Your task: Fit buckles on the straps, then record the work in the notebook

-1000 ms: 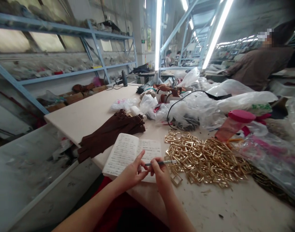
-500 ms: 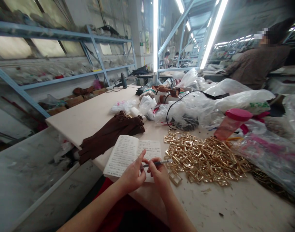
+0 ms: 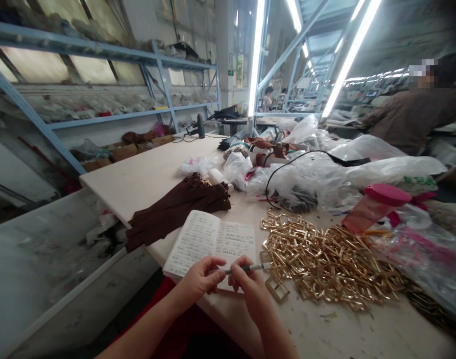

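An open notebook [image 3: 198, 239] with handwritten lines lies at the table's near edge. Over its lower part, my right hand [image 3: 246, 276] pinches a grey pen [image 3: 255, 268] lying roughly level. My left hand [image 3: 200, 281] is closed at the pen's other end, thumb and forefinger together on it. Right of the notebook spreads a heap of gold metal buckles [image 3: 317, 259]. Dark brown fabric pieces [image 3: 175, 212] with gold bits at their ends lie behind the notebook, to the left.
Clear plastic bags [image 3: 310, 174] pile up at the table's back and right. A pink-lidded jar [image 3: 373, 209] leans beyond the buckles. A black heat gun [image 3: 200, 126] stands far back. Blue shelves [image 3: 108, 119] line the left wall. A person [image 3: 410, 117] is at the right rear.
My left hand has lowered, and its raised forefinger has come down to the pen. My right hand still holds the pen, slightly lower in view. The camera view has shifted a little.
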`<control>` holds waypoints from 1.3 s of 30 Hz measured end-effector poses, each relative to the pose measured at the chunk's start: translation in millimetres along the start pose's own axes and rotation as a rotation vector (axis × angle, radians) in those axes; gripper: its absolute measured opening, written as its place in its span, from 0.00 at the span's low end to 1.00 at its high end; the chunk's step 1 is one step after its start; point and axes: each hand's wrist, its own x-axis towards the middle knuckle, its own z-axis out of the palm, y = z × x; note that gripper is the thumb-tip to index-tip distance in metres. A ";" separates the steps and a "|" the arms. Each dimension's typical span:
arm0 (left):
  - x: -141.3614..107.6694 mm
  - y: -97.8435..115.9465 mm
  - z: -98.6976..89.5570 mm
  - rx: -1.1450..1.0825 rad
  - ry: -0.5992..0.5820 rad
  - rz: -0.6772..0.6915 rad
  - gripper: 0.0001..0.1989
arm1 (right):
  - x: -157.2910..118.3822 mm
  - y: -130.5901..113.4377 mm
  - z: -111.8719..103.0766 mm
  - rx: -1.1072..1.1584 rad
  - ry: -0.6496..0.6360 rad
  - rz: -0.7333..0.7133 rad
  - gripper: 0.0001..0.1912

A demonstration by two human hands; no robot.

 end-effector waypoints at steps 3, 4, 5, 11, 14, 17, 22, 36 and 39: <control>-3.4 3.1 -6.2 0.070 0.029 0.001 0.20 | -3.1 0.2 2.2 -0.065 -0.038 -0.009 0.13; -4.2 5.3 -8.2 0.069 0.048 0.007 0.19 | -3.9 0.5 2.6 -0.079 -0.052 -0.014 0.13; -5.0 7.6 -10.3 0.058 0.062 0.005 0.18 | -4.4 0.9 2.9 -0.086 -0.068 -0.017 0.13; -9.8 7.8 -28.6 -0.010 0.065 -0.096 0.17 | -0.7 0.1 2.8 -0.033 -0.089 0.025 0.24; -14.1 2.0 -40.1 0.010 0.095 -0.127 0.17 | 3.4 1.4 1.6 -0.177 0.027 -0.033 0.20; -18.7 1.3 -49.5 0.068 0.149 -0.132 0.16 | 4.5 7.2 2.9 -0.556 0.016 -0.170 0.17; -20.1 7.5 -56.0 0.156 0.173 -0.086 0.16 | 0.4 20.4 11.0 -0.994 -0.113 -0.313 0.10; 1.1 15.4 -58.6 0.299 0.071 -0.055 0.16 | -0.1 27.1 12.3 -1.150 -0.086 -0.495 0.18; 4.7 19.0 -57.5 0.320 0.053 -0.044 0.16 | 0.1 27.1 10.8 -1.175 -0.092 -0.472 0.18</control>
